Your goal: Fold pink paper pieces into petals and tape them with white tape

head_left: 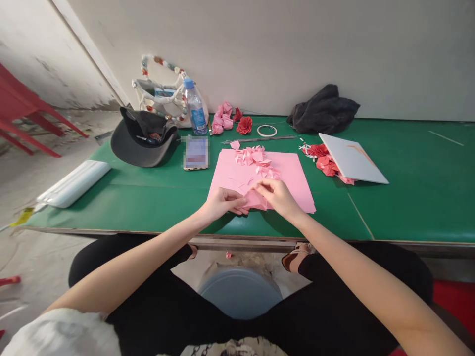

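Note:
Pink paper sheets [297, 183] lie stacked on the green table [178, 198]. At their front edge, my left hand [227, 201] pinches the left side of a pink paper piece [256, 199]. My right hand [272, 192] has thumb and index finger closed on the same piece from the upper right. How the piece is folded is too small to tell. Just beyond my hands, folded pink paper bits [252, 156] sit in a loose heap on the stack, with another group [268, 172] nearer my right hand.
Behind the stack are a phone [196, 153], a bottle [195, 111], paper flowers [244, 125], a tape ring [266, 130] and thin wires [260, 140]. A cap [141, 143] and bag stand left. At right, a white board [354, 160] leans over red flowers [326, 165], near black cloth [322, 111].

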The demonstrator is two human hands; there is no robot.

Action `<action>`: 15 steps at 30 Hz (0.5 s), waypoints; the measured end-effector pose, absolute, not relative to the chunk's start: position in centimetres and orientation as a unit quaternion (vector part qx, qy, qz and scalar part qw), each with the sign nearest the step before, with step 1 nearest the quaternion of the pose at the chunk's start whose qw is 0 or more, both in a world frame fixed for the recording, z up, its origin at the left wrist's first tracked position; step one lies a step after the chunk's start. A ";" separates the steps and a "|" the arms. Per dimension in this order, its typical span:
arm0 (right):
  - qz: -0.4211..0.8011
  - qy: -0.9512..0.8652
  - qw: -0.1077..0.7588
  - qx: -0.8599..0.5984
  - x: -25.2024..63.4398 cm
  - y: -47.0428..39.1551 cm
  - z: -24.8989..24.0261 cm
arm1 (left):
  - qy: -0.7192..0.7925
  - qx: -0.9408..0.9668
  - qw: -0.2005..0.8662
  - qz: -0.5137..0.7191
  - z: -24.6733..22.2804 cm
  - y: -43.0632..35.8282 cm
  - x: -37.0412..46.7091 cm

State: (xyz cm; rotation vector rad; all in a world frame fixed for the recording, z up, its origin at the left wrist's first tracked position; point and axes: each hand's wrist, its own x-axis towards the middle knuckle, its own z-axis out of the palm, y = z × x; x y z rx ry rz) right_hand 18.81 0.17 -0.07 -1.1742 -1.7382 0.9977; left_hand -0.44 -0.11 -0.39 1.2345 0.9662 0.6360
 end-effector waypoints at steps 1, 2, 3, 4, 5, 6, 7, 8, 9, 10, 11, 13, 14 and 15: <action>0.399 -0.673 0.418 -0.462 18.9 0.3 0.0 | 0.426 0.541 0.663 0.293 -0.3 0.0 -0.5; 0.404 -0.662 0.433 -0.459 19.0 0.4 0.1 | 0.424 0.535 0.664 0.304 -0.2 0.0 -0.5; 0.409 -0.654 0.442 -0.458 19.1 0.5 0.2 | 0.421 0.530 0.666 0.314 -0.2 0.0 -0.6; 0.412 -0.650 0.445 -0.458 19.1 0.5 0.2 | 0.417 0.526 0.667 0.323 -0.1 0.0 -0.6; 0.413 -0.650 0.445 -0.457 19.0 0.4 0.2 | 0.413 0.525 0.667 0.329 -0.1 0.0 -0.5; 0.412 -0.654 0.444 -0.454 18.9 0.3 0.2 | 0.410 0.525 0.666 0.335 0.0 0.0 -0.5; 0.408 -0.659 0.444 -0.450 18.8 0.1 0.2 | 0.407 0.528 0.663 0.340 0.0 -0.1 -0.5; 0.400 -0.667 0.445 -0.443 18.7 -0.1 0.2 | 0.405 0.531 0.661 0.343 0.0 -0.1 -0.5; 0.385 -0.679 0.449 -0.435 18.6 -0.3 0.2 | 0.403 0.532 0.659 0.346 -0.1 -0.1 -0.5; 0.362 -0.695 0.454 -0.424 18.5 -0.5 0.1 | 0.400 0.532 0.660 0.348 -0.1 -0.2 -0.5; 0.334 -0.714 0.458 -0.411 18.5 -0.6 0.1 | 0.397 0.531 0.661 0.351 -0.1 -0.2 -0.5; 0.275 -0.754 0.456 -0.385 18.5 -0.8 0.0 | 0.392 0.526 0.665 0.358 -0.2 -0.2 -0.5; 0.250 -0.772 0.451 -0.372 18.6 -0.8 -0.1 | 0.391 0.524 0.665 0.361 -0.3 -0.2 -0.6; 0.232 -0.785 0.446 -0.362 18.6 -0.8 -0.2 | 0.388 0.524 0.665 0.364 -0.3 -0.2 -0.6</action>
